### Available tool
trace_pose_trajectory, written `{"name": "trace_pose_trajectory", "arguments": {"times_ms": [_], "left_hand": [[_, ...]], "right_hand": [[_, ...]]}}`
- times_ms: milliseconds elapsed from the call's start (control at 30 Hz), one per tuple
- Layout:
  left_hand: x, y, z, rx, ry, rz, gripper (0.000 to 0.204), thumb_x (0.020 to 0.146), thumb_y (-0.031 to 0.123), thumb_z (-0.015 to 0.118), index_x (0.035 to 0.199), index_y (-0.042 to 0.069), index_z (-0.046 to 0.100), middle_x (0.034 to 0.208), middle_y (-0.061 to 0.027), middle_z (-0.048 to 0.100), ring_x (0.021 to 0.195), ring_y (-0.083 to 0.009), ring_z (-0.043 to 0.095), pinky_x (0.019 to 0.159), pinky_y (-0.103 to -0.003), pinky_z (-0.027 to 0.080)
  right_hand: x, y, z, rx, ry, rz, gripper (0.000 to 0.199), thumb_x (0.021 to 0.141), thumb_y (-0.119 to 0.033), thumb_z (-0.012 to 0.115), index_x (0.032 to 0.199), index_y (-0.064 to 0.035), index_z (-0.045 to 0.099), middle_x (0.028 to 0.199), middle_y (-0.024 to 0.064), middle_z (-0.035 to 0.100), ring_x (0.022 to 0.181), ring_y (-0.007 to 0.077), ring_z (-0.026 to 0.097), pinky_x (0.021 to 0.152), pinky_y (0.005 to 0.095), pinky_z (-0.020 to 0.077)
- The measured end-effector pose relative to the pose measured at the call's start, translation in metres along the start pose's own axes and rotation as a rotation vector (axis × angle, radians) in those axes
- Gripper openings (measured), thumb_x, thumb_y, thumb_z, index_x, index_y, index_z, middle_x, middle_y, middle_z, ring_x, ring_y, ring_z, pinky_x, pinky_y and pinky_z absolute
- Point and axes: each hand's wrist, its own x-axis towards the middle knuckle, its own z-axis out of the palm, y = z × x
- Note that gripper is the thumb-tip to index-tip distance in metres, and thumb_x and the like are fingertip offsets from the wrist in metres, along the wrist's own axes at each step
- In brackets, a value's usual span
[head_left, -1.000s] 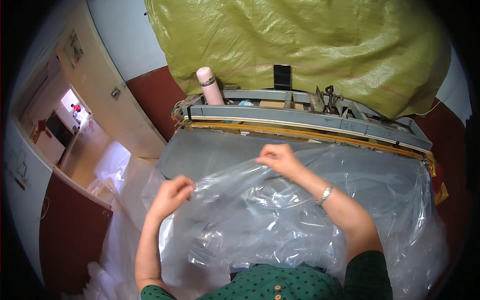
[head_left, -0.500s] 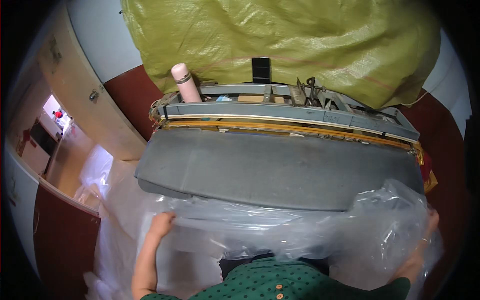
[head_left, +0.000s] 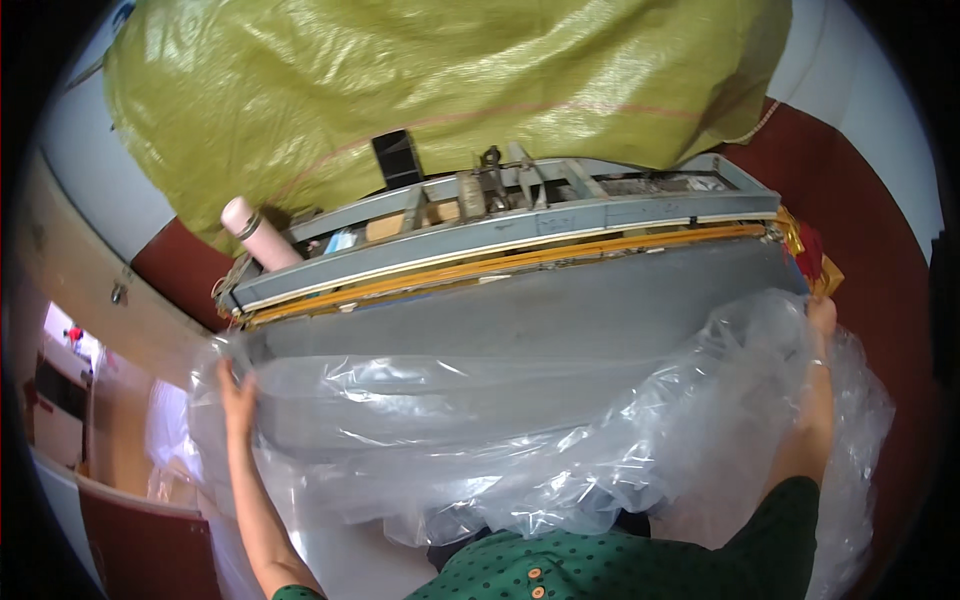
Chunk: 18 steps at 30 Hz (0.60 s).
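A large clear plastic sheet (head_left: 480, 470) lies over the near part of a long grey padded board (head_left: 560, 310) and hangs down in folds toward my body. At the board's left end, my left hand (head_left: 238, 400) grips the sheet's edge, thumb and fingers on either side of the film. Beside the board's right end, my right hand (head_left: 822, 318) is closed on the bunched plastic, its arm partly behind the film. The far strip of the board is uncovered.
Behind the board runs a grey metal frame (head_left: 600, 216) with yellow strips (head_left: 520, 270). A pink flask (head_left: 262, 235), a dark phone-like slab (head_left: 397, 160) and metal tools (head_left: 490, 180) rest there. A yellow-green woven sheet (head_left: 450, 70) hangs beyond; a door (head_left: 100, 250) stands left.
Both hands have moved forward, away from my body, drawing the plastic over the near part of the board. My left hand has also gone outward to the left. The view has turned.
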Motion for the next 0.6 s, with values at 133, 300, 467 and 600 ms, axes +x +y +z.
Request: {"name": "trace_pose_trajectory", "arguments": {"times_ms": [133,300,467,600], "left_hand": [[-0.011,0.029,0.052,0.533,-0.321,-0.41,0.063,0.087,0.048,0.045,0.137,0.011,0.032,0.142,-0.0042,0.032,0.131,-0.0295,0.027,0.104,-0.051,0.021],[-0.001,0.044,0.049,0.56,-0.007,-0.35,0.05,0.086,0.038,0.052,0.124,0.006,0.048,0.13,-0.0089,0.046,0.121,-0.0299,0.04,0.098,-0.046,0.032],[0.013,0.223,0.128,-0.375,-0.035,0.088,0.039,0.084,0.013,0.058,0.119,0.0,0.051,0.117,-0.0149,0.053,0.11,-0.0244,0.049,0.093,-0.034,0.038],[-0.042,0.451,0.155,-0.819,-0.738,0.443,0.059,0.082,0.02,0.06,0.134,0.006,0.035,0.135,-0.0164,0.039,0.124,-0.0261,0.039,0.1,-0.034,0.033]], "right_hand": [[-0.002,0.018,0.016,-0.139,0.02,0.056,0.03,0.081,-0.03,0.05,0.096,-0.0069,0.065,0.098,0.0188,0.062,0.095,0.0347,0.059,0.078,0.0449,0.0469],[-0.004,0.0,0.034,-0.186,0.034,0.013,0.031,0.083,-0.032,0.049,0.094,-0.0066,0.063,0.096,0.0173,0.063,0.092,0.0347,0.06,0.075,0.0465,0.048],[0.001,0.034,0.049,-0.169,0.177,-0.159,0.029,0.085,-0.034,0.046,0.093,-0.0086,0.058,0.086,0.0136,0.064,0.083,0.035,0.061,0.069,0.0471,0.048],[-0.003,0.024,0.047,-0.208,0.128,-0.098,0.029,0.085,-0.034,0.046,0.096,-0.0086,0.055,0.082,0.0123,0.063,0.079,0.0347,0.061,0.066,0.0468,0.0482]]}}
